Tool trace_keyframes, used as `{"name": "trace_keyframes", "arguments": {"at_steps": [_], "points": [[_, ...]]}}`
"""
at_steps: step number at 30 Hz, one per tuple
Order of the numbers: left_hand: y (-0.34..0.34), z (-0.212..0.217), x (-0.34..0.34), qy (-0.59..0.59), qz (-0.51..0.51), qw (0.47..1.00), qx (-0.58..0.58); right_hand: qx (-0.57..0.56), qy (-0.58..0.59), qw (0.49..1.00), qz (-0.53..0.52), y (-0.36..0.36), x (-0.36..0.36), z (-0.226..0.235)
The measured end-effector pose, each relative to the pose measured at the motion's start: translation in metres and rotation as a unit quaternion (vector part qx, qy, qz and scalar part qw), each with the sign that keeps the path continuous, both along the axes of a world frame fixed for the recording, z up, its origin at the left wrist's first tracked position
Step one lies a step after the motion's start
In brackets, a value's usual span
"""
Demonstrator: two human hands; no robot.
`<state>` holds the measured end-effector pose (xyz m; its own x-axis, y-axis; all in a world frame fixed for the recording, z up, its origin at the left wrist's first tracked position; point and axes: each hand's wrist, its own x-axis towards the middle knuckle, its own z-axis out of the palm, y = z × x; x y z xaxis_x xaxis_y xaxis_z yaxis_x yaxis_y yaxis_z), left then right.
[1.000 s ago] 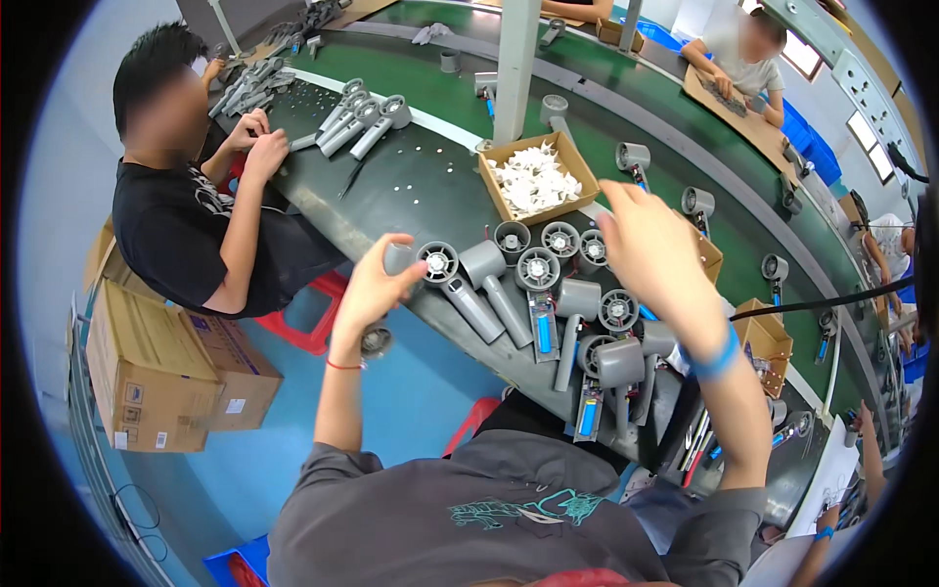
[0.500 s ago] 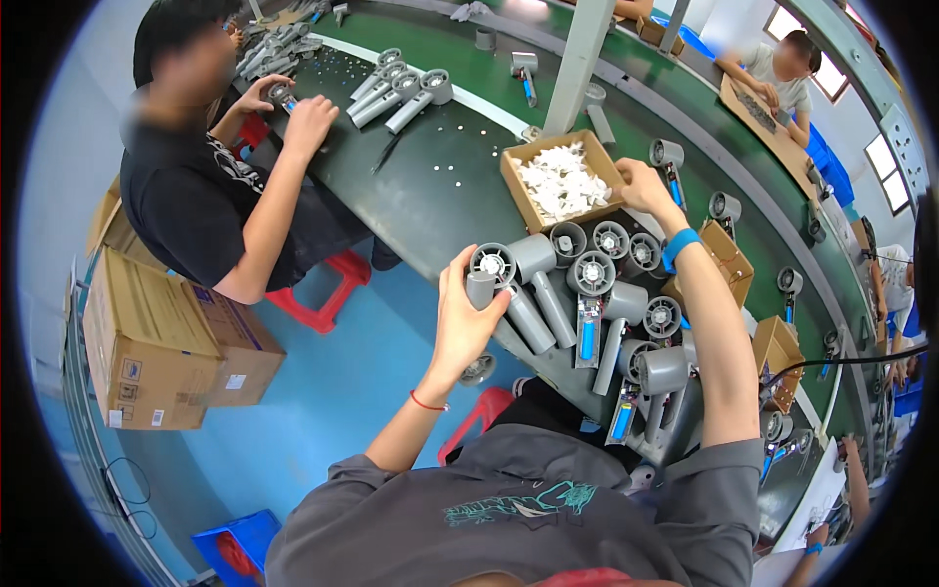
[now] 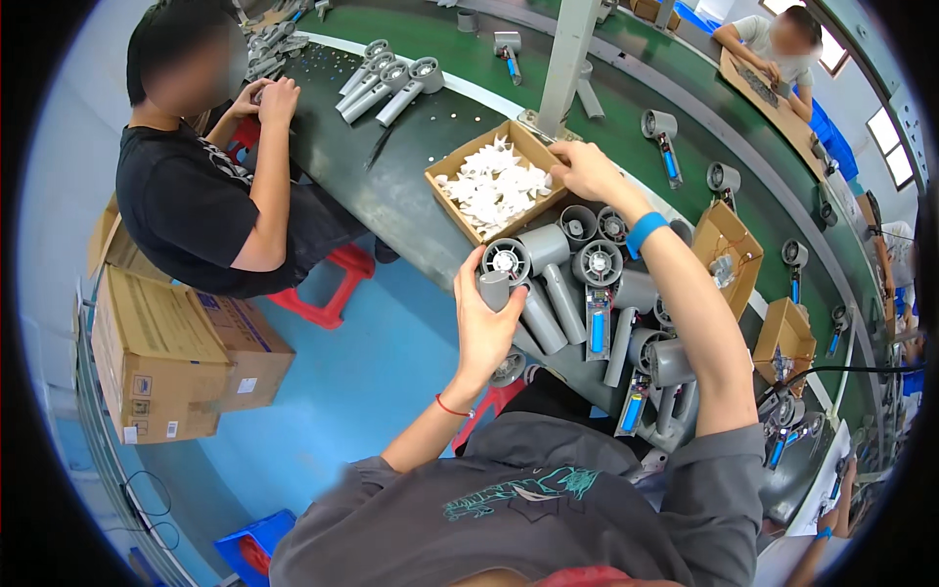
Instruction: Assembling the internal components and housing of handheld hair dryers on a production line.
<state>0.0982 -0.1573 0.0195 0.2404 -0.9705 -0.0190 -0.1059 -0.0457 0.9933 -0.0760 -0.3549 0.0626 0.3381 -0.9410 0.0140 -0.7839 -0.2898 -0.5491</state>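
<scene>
My left hand (image 3: 491, 328) is wrapped round a grey handheld fan body (image 3: 506, 260), its round ring facing up with a pale hub in the middle. My right hand (image 3: 587, 174) grips the right rim of an open cardboard box (image 3: 458, 216); the fingertips are partly hidden at the rim. Small white pointed plastic parts (image 3: 497, 186) fill this box. Close to my left hand, several grey fan bodies (image 3: 598, 262) lie in a cluster on the dark table (image 3: 411, 201), some with an open handle showing a blue battery cell (image 3: 598, 331).
A co-worker in black (image 3: 201, 196) sits at the left, handling a small part. Several grey fans (image 3: 391, 83) lie before them, beside a black tool (image 3: 380, 147). A post (image 3: 567, 68) rises behind the white-parts box. Two small cardboard boxes (image 3: 785, 338) stand at the right.
The box of white parts has slid left along the table, with my right hand at its rim. My left hand still holds the fan body. The co-worker's hands have come together.
</scene>
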Motion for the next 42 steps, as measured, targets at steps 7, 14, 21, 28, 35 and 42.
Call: {"name": "trace_keyframes", "arguments": {"at_steps": [7, 14, 21, 28, 35, 42], "points": [[-0.001, 0.021, -0.012, 0.072, 0.004, 0.996, 0.047, -0.057, 0.049, 0.995, -0.067, 0.027, -0.012, 0.04], [-0.004, 0.009, -0.002, 0.058, -0.016, 0.998, 0.01, -0.119, 0.021, 0.987, -0.109, 0.216, 0.008, 0.104], [0.006, 0.029, 0.019, 0.154, -0.039, 0.986, 0.043, -0.11, 0.011, 0.986, -0.127, 0.28, 0.029, 0.025], [0.051, 0.076, -0.002, 0.355, -0.19, 0.914, 0.042, 0.248, -0.522, 0.814, -0.056, 0.321, 0.043, 0.001], [0.091, 0.086, -0.039, 0.27, -0.407, 0.872, -0.038, 0.115, -0.517, 0.84, -0.119, 0.369, 0.012, -0.012], [0.118, 0.081, -0.067, 0.238, -0.426, 0.868, -0.094, 0.058, -0.542, 0.83, -0.119, 0.389, -0.013, -0.01]]}}
